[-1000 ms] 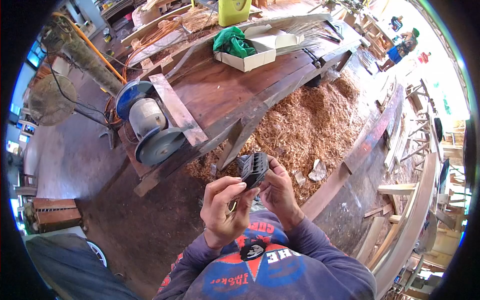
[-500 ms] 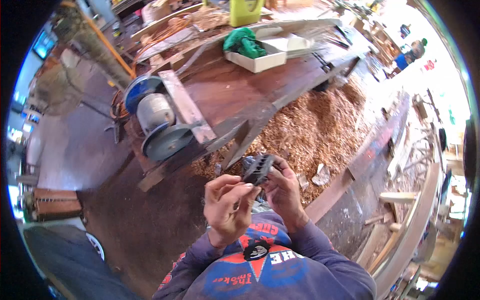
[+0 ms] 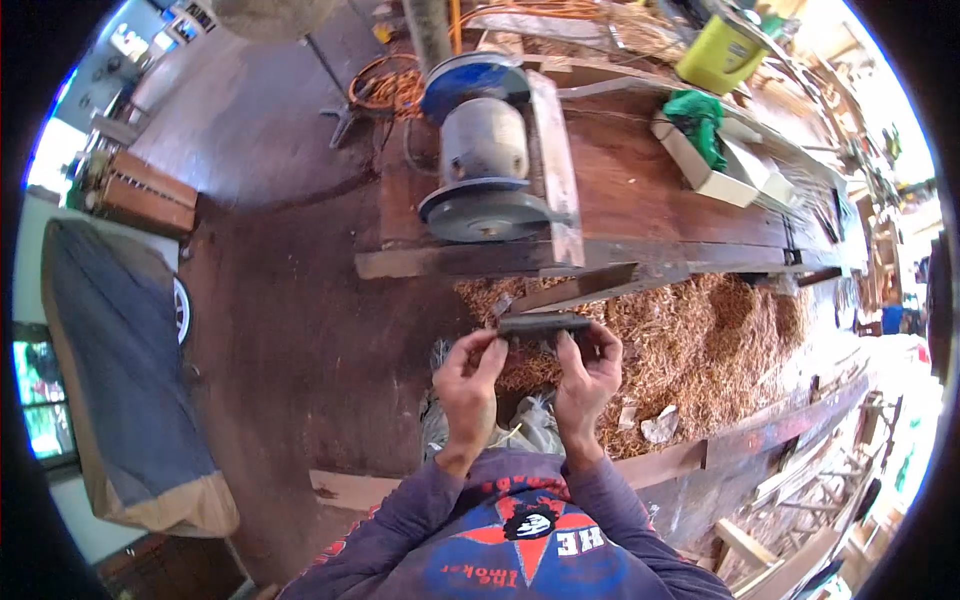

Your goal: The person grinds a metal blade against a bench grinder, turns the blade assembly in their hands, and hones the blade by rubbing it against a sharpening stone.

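Pinching a dark grey, narrow oblong piece [image 3: 543, 324] near its two ends, the bare left hand [image 3: 468, 392] and bare right hand [image 3: 588, 385] hold it roughly level in the head view, nearer the wearer than the reddish-brown wooden bench [image 3: 640, 190] and its grey-and-blue twin-wheeled grinder [image 3: 483, 142]. Handling it well probably means even, light fingertip pressure at both ends, leaving the long face uncovered.

Two hands [image 3: 467, 393] [image 3: 587, 385], one dark block [image 3: 543, 325], one grinder [image 3: 483, 142], one white box [image 3: 698, 172], one yellow-green container [image 3: 718, 55].
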A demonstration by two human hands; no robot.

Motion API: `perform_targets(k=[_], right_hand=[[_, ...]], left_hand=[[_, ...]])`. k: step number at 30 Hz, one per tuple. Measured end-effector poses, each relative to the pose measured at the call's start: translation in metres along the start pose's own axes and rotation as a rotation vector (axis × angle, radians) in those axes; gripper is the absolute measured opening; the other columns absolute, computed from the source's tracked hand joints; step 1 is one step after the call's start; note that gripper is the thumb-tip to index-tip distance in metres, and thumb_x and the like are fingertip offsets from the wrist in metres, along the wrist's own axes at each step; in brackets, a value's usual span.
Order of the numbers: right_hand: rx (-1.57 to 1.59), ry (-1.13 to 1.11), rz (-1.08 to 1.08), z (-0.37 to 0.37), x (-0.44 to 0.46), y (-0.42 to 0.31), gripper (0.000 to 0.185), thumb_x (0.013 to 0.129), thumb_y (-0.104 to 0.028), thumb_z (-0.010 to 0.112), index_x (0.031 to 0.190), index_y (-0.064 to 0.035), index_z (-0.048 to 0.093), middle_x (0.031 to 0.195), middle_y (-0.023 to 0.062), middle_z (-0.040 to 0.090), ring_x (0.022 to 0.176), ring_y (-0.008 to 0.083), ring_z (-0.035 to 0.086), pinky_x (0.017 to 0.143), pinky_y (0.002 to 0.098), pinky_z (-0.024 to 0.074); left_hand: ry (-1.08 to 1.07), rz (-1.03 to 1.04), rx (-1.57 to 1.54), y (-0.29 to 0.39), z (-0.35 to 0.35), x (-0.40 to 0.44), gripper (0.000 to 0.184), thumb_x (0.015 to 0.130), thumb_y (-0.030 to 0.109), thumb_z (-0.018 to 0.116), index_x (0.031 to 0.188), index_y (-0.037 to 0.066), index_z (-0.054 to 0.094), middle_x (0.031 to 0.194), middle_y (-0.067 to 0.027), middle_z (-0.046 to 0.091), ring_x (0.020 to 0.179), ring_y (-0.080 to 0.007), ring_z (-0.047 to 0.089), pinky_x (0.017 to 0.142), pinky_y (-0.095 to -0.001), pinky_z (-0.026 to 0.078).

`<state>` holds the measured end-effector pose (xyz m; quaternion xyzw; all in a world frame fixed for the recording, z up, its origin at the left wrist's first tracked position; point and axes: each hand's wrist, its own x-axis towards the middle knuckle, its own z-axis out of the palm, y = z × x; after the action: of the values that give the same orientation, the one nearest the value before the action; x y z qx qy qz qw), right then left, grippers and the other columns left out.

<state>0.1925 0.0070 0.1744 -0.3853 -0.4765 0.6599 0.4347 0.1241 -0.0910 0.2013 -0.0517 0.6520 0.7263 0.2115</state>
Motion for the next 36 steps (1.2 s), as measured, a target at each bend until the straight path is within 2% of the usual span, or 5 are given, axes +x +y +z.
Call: perform_targets(k=[6,8,13,32,36], right_hand=[[-0.172,-0.002,-0.069,0.074,0.042,0.054,0.036,0.089,-0.003,0.075,0.119,0.0041,0.056,0.107,0.0073,0.063,0.091,0.0111,0.062,0.080,0.0243,0.0527],[-0.057,0.005,-0.001,0.094,0.052,0.064,0.036,0.088,-0.003,0.076,0.118,0.0046,0.056,0.106,0.0082,0.063,0.089,0.0109,0.062,0.079,0.0244,0.0533],[-0.147,0.035,-0.041,0.109,0.066,0.089,0.036,0.088,-0.002,0.077,0.116,0.0048,0.056,0.104,0.0088,0.063,0.089,0.0115,0.063,0.078,0.0245,0.0538],[-0.100,0.061,-0.104,0.118,0.077,0.106,0.035,0.083,0.003,0.078,0.112,0.0042,0.058,0.111,0.0068,0.054,0.091,0.0107,0.062,0.074,0.0231,0.0554],[-0.110,0.055,-0.127,0.119,0.079,0.106,0.035,0.083,0.003,0.079,0.112,0.0045,0.058,0.112,0.0081,0.054,0.092,0.0113,0.062,0.075,0.0229,0.0555]], left_hand=[[0.030,0.008,-0.187,-0.015,-0.006,0.088,0.026,0.091,0.005,0.073,0.113,-0.004,0.063,0.101,-0.0056,0.068,0.087,-0.0091,0.064,0.077,-0.0217,0.051],[0.028,0.003,-0.256,-0.021,-0.006,0.112,0.026,0.089,0.001,0.073,0.113,-0.004,0.063,0.101,-0.0067,0.068,0.089,-0.0122,0.065,0.082,-0.0234,0.051],[0.053,0.040,-0.256,-0.032,-0.007,0.146,0.025,0.089,0.000,0.073,0.111,-0.004,0.064,0.102,-0.0089,0.069,0.088,-0.0131,0.066,0.080,-0.0259,0.054],[0.018,-0.005,-0.321,-0.034,-0.008,0.166,0.024,0.089,-0.003,0.071,0.111,-0.006,0.063,0.106,-0.0143,0.069,0.093,-0.0180,0.069,0.087,-0.0286,0.057],[0.025,-0.034,-0.330,-0.031,-0.007,0.168,0.027,0.088,-0.003,0.074,0.112,-0.005,0.062,0.101,-0.0100,0.071,0.090,-0.0123,0.067,0.084,-0.0234,0.054]])
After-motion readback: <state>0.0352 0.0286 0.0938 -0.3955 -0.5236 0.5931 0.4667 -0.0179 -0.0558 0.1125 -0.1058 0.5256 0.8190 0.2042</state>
